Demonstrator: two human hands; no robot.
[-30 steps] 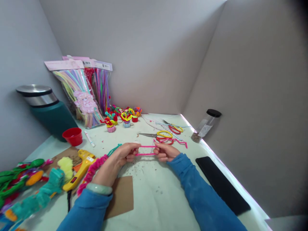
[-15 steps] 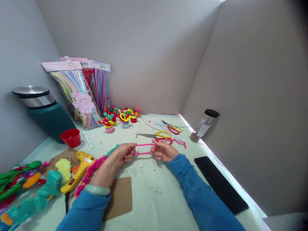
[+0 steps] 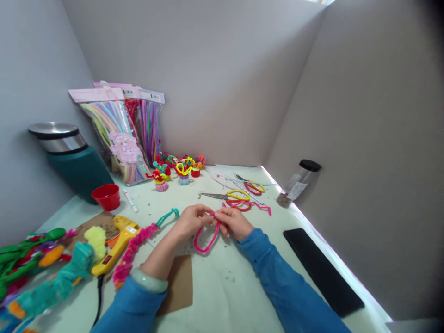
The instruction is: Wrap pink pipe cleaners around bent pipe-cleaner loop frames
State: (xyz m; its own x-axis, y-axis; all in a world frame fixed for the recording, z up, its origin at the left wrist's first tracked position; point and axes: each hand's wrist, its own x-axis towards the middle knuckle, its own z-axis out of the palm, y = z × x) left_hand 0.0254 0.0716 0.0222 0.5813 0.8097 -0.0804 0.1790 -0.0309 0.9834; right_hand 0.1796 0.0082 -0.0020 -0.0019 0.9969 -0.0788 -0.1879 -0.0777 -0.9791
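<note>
A bright pink pipe cleaner [image 3: 203, 250] is bent into a drooping loop above the table. Its upper ends meet between my left hand [image 3: 194, 223] and my right hand [image 3: 233, 222], both pinched closed on it, fingertips nearly touching. Just beyond my right hand lie scissors [image 3: 237, 199] with red and yellow handles, and a zigzag pink pipe cleaner [image 3: 265, 209] rests against them. Left of my left wrist is a fuzzy pink twisted strip [image 3: 133, 247] with a teal loop [image 3: 169, 216] at its tip.
A yellow glue gun [image 3: 116, 247], a red cup [image 3: 107, 198] and a teal bottle [image 3: 78, 164] stand left. Bagged pipe cleaners [image 3: 116, 134] lean behind small colourful figures [image 3: 183, 171]. At right are a black slab [image 3: 322, 270] and a clear jar [image 3: 298, 185]. Brown cardboard [image 3: 180, 286] lies in front.
My hands have come together from holding the pink pipe cleaner stretched sideways. It now hangs below them as a rounded loop. The view has shifted slightly.
</note>
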